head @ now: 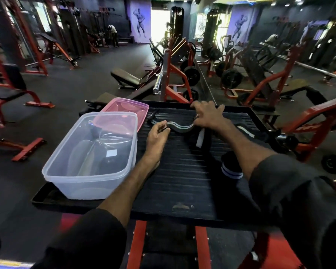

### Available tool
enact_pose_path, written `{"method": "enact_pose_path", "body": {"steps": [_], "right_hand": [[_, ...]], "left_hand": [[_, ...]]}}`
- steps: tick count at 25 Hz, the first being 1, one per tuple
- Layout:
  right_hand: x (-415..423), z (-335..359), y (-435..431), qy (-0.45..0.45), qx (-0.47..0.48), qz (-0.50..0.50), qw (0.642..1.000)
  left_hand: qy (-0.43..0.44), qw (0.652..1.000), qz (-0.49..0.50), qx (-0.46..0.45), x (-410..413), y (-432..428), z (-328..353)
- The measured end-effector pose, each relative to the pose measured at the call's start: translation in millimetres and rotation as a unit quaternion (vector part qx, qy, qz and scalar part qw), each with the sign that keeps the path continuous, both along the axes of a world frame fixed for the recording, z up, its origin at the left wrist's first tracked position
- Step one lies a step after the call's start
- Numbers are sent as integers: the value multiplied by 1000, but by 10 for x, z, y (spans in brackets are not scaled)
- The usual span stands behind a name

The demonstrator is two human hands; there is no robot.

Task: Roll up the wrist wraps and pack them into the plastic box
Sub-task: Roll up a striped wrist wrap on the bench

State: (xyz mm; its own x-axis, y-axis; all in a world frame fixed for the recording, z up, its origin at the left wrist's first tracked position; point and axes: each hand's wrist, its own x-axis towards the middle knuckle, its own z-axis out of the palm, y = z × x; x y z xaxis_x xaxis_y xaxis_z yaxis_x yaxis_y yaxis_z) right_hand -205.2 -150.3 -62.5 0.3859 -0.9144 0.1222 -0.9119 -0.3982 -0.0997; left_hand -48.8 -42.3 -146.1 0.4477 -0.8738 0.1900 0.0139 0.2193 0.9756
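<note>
A rolled wrap (232, 167), black with white stripes, stands on the black ribbed tabletop (182, 181) beside the right forearm. At the left edge sits the clear plastic box (81, 187), open. Farther out, the left hand (157, 133) pinches one end of a loose wrist wrap (180, 127), which runs in a wavy line across to the right hand (208, 115). That hand's fingers curl over the other end and seem to grip it. Another unrolled wrap (200, 137) lies under the right wrist. The pink lid (128, 107) rests behind the box.
</note>
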Motion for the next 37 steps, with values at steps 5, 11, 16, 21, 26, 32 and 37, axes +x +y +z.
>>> {"method": "enact_pose_path", "body": {"steps": [5, 11, 16, 21, 26, 32, 37], "right_hand": [[-222, 85, -451, 86, 102, -63, 989], [-342, 57, -563, -11, 90, -62, 994], [-209, 432, -325, -9, 45, -37, 998], [-40, 873, 307, -35, 63, -2, 997], [11, 790, 1029, -53, 185, 71, 979], [-228, 398, 1651, -4, 333, 140, 932], [-434, 178, 1874, -191, 424, 166, 869]], "left_hand": [[7, 1000, -13, 11, -23, -151, -111], [8, 999, -31, 23, -3, -176, -120], [44, 993, -62, 91, -78, -36, -72], [96, 979, -109, 145, -114, 58, -73], [205, 969, -54, 128, -122, 292, 10], [123, 987, -33, 103, -19, 481, -114], [26, 994, -50, 97, -97, 608, -60]]}}
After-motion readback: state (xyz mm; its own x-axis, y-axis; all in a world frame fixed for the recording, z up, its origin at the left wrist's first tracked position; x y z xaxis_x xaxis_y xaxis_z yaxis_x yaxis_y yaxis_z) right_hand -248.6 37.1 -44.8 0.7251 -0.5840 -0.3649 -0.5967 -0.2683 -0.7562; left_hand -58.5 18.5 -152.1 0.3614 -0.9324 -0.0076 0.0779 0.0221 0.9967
